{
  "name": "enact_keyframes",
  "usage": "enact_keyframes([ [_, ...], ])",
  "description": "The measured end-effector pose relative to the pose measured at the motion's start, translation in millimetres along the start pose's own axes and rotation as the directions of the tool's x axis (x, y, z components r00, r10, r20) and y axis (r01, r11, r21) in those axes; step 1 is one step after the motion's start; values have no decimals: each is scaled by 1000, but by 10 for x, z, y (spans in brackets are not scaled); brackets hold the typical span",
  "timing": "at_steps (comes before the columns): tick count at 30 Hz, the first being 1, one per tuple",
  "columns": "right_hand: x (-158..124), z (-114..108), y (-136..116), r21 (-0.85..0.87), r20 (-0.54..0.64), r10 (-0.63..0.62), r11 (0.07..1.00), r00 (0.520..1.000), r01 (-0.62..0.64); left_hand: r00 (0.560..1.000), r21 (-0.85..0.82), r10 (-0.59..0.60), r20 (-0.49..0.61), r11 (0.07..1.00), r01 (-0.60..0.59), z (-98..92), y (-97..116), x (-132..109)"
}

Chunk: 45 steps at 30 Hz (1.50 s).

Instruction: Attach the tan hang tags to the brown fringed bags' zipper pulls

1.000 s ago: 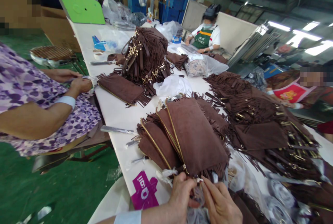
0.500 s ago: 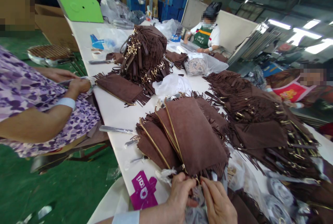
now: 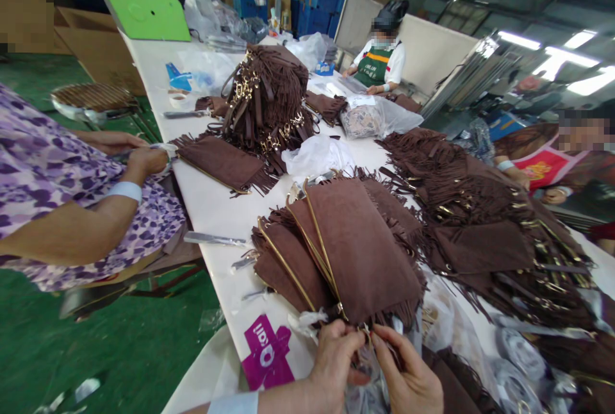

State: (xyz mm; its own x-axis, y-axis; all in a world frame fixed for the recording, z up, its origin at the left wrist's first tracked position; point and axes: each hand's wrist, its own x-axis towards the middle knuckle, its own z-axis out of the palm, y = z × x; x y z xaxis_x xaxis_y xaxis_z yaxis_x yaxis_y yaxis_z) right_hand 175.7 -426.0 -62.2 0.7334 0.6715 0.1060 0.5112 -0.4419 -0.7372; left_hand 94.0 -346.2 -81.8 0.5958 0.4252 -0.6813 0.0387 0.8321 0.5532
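Note:
Close together at the bottom of the view, my left hand (image 3: 334, 357) and my right hand (image 3: 409, 372) pinch a small gold-coloured clasp (image 3: 368, 332) between thumbs and fingers. Its exact shape is partly hidden by my fingertips. Just beyond them lies a brown suede fringed pouch (image 3: 365, 241) with a gold zipper along its left side, on top of several similar pouches. Clear plastic wrap (image 3: 368, 395) shows between and below my hands. A purple printed card (image 3: 266, 353) is on the table to the left of my left hand.
On the white table (image 3: 211, 209) stand a tall heap of fringed pouches (image 3: 273, 90) and another pile (image 3: 475, 209) at right. A metal ruler-like strip (image 3: 216, 239) overhangs the left edge. A person in a purple patterned top (image 3: 81, 190) sits at left; others work farther back.
My right hand has shifted very slightly to the right and down, still pinching the clasp. The person in the red apron at right has moved their hands a little.

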Motion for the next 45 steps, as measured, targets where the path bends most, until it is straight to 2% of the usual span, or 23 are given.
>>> enact_keyframes([
  [6, 29, 9, -27, 51, 47, 111, 992, 993, -114, 1000, -46, -14, 17, 999, 15, 44, -35, -27],
  [12, 57, 1, -86, 37, 73, 107, 993, 992, -109, 1000, -67, -13, 19, 998, 14, 48, -54, -15],
  [16, 98, 12, -118, 30, 81, 44, 998, 996, -47, 1000, -74, -5, 16, 997, 6, 40, -51, -10],
  [19, 120, 6, -118, -45, 62, -40, 998, 997, 43, 1000, -70, 10, 18, 997, -9, 45, -48, -20],
  [25, 122, 11, -62, -143, 140, -185, 968, 973, 205, 999, -162, -23, 38, 986, 29, 42, -36, -30],
  [28, 125, 21, -44, -165, 129, -207, 960, 970, 226, 998, -172, -30, 49, 984, 39, 28, -32, -32],
  [36, 122, -23, -73, -230, 174, -241, 933, 955, 278, 994, -137, 42, 103, 990, -28, 0, -25, -51],
  [45, 116, -24, -55, -239, 185, -372, 881, 910, 409, 993, -162, 56, 105, 986, -39, 3, -44, -42],
])
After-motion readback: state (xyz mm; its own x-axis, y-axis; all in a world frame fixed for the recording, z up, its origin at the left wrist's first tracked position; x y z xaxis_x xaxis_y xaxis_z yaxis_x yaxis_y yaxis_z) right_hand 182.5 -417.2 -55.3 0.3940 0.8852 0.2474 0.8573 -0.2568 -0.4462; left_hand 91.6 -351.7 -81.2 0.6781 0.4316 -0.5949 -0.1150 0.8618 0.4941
